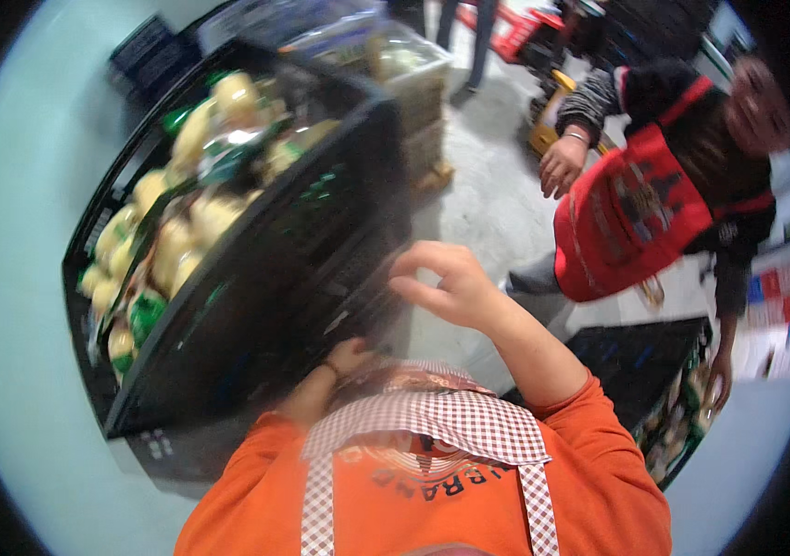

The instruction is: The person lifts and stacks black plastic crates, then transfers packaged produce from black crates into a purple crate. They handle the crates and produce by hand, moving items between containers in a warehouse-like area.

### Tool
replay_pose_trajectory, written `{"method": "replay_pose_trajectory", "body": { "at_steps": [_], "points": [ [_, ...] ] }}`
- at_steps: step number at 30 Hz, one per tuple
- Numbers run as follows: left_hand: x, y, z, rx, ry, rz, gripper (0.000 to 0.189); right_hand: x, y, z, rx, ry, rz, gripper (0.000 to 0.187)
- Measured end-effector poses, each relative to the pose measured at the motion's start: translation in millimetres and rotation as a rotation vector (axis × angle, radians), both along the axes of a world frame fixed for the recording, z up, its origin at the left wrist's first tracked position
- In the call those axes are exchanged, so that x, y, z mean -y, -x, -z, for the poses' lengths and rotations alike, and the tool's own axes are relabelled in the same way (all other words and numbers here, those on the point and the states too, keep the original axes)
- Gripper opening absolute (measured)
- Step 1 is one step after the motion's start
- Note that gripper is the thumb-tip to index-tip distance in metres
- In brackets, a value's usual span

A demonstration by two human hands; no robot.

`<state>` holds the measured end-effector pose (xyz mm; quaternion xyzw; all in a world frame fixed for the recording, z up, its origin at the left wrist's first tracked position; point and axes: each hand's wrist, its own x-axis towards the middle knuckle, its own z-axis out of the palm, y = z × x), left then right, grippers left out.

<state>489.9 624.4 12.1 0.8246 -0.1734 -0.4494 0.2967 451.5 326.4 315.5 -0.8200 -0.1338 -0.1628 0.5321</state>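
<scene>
A black plastic crate stands at my left, filled with pale yellow produce, apparently in clear plastic bags with green parts. Low beside the crate's near wall is my left hand, blurred, its fingers mostly out of sight. My right hand is raised in front of my chest, thumb and forefinger curled towards each other near the crate's right side. A faint translucent blur lies between the two hands. I cannot tell whether either hand holds something thin.
A person in a red apron stands across from me, one hand over another black crate of bagged produce. Stacked boxes stand beyond my crate. Behind is yellow equipment on the pale floor.
</scene>
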Motion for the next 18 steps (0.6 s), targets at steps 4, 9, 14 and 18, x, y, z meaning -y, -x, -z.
{"method": "replay_pose_trajectory", "body": {
  "at_steps": [4,9,14,18],
  "points": [
    [-152,46,26,-0.094,-0.077,-0.362,0.063,-70,-40,-65,0.307,0.061,-0.321,0.016],
    [-303,70,58,-0.106,-0.173,-0.610,0.068,-191,-89,-136,0.468,0.244,-0.708,0.018],
    [-376,41,75,-0.223,0.654,-1.400,0.069,-348,-163,-150,-0.235,0.294,-0.693,0.041],
    [-391,-11,64,-0.214,1.443,-1.484,0.070,-448,-198,-133,-0.434,0.268,-0.595,0.061]
  ]
}}
